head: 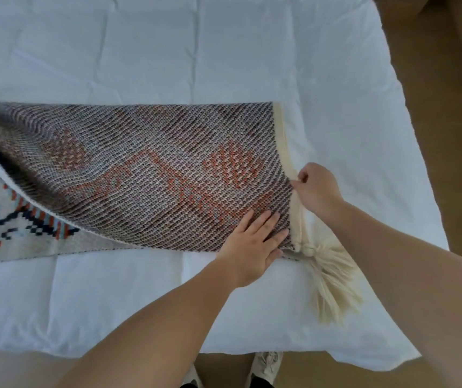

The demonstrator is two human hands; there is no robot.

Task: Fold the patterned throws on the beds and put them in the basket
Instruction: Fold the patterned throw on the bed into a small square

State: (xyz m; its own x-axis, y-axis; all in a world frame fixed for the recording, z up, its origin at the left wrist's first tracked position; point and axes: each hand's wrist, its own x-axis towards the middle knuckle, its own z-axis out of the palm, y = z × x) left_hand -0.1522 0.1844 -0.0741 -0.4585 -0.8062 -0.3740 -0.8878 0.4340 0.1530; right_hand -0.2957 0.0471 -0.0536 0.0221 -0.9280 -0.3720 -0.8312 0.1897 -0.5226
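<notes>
A patterned throw (145, 175) lies across the white bed (224, 51), folded over so its grey and orange woven underside faces up. Its blue, navy and orange front shows at the lower left. A cream border runs down its right end, ending in a cream tassel (333, 284). My left hand (255, 245) lies flat on the throw's near right corner, fingers spread. My right hand (316, 189) pinches the cream border at the right end. No basket is in view.
The bed's near edge and right corner meet a brown floor (453, 107) on the right and at the bottom. My shoes (266, 365) stand at the bed's foot.
</notes>
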